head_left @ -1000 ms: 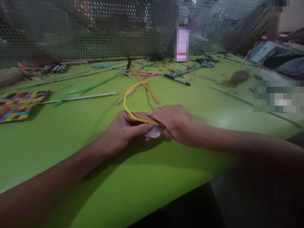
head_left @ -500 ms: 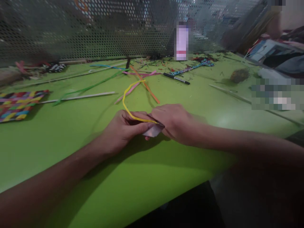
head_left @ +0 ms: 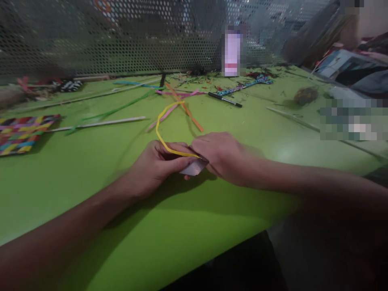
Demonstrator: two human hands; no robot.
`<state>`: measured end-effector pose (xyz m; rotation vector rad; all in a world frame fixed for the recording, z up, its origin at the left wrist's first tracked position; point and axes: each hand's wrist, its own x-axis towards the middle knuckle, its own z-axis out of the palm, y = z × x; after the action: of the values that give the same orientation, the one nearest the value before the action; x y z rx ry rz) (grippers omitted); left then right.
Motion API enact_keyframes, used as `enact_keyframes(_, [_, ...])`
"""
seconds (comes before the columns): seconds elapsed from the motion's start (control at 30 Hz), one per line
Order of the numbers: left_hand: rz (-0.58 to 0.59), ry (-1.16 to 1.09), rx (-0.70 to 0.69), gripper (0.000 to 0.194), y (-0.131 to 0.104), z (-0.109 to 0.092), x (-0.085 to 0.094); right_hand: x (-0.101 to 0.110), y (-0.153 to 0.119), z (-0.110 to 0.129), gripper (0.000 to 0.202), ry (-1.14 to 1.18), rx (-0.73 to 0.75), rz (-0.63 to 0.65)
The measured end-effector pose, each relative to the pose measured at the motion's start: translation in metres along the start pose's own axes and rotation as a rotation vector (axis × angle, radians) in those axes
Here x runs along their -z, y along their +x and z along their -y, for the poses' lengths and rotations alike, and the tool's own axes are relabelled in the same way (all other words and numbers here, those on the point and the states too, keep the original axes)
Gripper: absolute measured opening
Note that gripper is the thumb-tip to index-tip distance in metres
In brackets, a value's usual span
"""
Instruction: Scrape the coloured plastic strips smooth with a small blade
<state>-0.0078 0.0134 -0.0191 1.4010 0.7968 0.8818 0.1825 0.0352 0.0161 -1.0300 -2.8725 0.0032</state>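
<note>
My left hand (head_left: 159,163) is closed, its thumb pressed on a small pale, shiny flat piece (head_left: 194,166). A thin yellow strip (head_left: 158,128) curves up from this piece over the left fingers and back above the table. My right hand (head_left: 220,155) is closed in a fist against the left fingertips, at the right end of the pale piece. A dark edge shows where the two hands meet, but what the right fingers grip is hidden. Both hands are just above the green table (head_left: 188,226).
Orange (head_left: 191,115), pink (head_left: 166,115) and green strips (head_left: 121,106) lie beyond my hands, beside a black pen (head_left: 224,99). A multicoloured woven mat (head_left: 26,135) is at left, thin sticks (head_left: 100,123) nearby. A perforated metal screen (head_left: 136,44) borders the back. Another person is partly visible at upper right.
</note>
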Motion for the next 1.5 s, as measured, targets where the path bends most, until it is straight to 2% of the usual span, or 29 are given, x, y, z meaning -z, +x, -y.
enact_keyframes(0.13, [-0.001, 0.003, -0.001, 0.011, -0.001, 0.000, 0.000, 0.002, -0.002, 0.002, 0.020, 0.021, -0.021, 0.019])
enact_keyframes(0.3, [-0.001, -0.004, -0.010, 0.013, -0.001, -0.001, 0.000, -0.001, -0.003, 0.000, 0.019, 0.060, -0.018, -0.036])
enact_keyframes(0.43, [0.002, -0.015, -0.010, 0.014, -0.001, 0.000, 0.000, -0.005, -0.001, -0.002, 0.019, 0.040, -0.007, -0.029])
enact_keyframes(0.73, [0.008, -0.025, 0.016, 0.015, -0.001, -0.001, 0.000, 0.001, 0.003, 0.002, 0.020, 0.010, -0.075, 0.092])
enact_keyframes(0.93, [0.010, 0.034, -0.013, 0.023, 0.000, -0.004, -0.001, -0.001, 0.001, 0.000, 0.023, 0.031, -0.035, 0.036])
enact_keyframes(1.17, [0.018, 0.058, 0.012, 0.015, 0.000, -0.004, -0.001, -0.007, 0.002, -0.002, 0.025, 0.037, -0.025, 0.023])
enact_keyframes(1.5, [0.011, 0.116, 0.014, 0.014, 0.000, -0.007, -0.003, -0.014, 0.001, -0.009, 0.027, -0.015, 0.036, 0.015])
